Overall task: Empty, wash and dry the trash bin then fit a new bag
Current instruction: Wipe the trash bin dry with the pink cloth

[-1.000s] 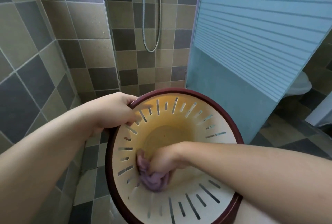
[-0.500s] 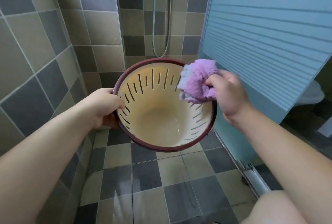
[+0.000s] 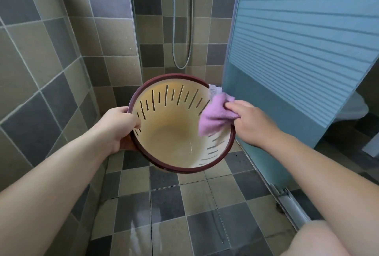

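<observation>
cloth (image 3: 215, 118) on bin (image 3: 180, 145) rim (right side)

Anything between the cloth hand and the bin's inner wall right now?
Nothing visible. The right hand holds the purple cloth draped over the trash bin rim; the slotted inside is open. The left hand grips the opposite rim.

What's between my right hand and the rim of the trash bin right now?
In the head view, the purple cloth lies between them: the right hand pinches it and it drapes over the right side of the trash bin rim, hanging down the inner wall.

No readable text, labels or numbers appear anywhere.
</observation>
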